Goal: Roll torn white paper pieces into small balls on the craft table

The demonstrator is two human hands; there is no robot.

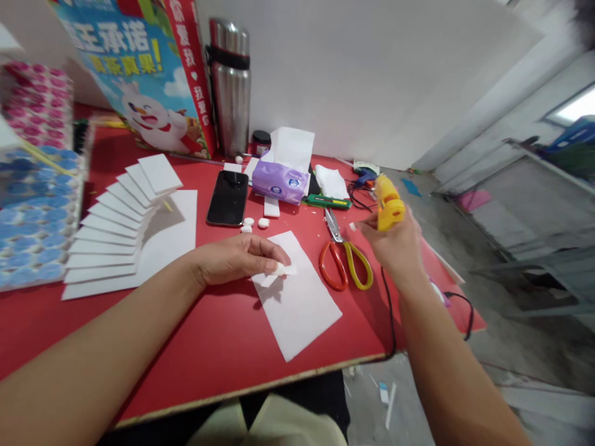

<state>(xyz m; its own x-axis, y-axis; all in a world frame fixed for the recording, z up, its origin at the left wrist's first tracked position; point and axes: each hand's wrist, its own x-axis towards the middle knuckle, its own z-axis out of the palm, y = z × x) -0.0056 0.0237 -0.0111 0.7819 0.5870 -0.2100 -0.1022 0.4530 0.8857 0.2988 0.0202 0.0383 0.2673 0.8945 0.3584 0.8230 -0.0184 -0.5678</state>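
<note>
Along the table's (pixel 195 365) back edge, a box (pixel 149 80) is standing left of a flask (pixel 232 105). Before them, a phone (pixel 227 198) is lying left of a tissue pack (pixel 280 184). A stepped model (pixel 111 229) is resting on a board (pixel 183 217) toward the left edge. Nearer the front edge, scissors (pixel 338 238) are lying right of a sheet (pixel 302 310).

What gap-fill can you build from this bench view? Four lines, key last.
The yellow tool is in the ____ hand.
The left hand pinches small ____ pieces.
The scissors have one red handle and one ____ handle.
In the picture, the phone lies ____ of the purple tissue pack.

Key: right; white; yellow; left
</note>
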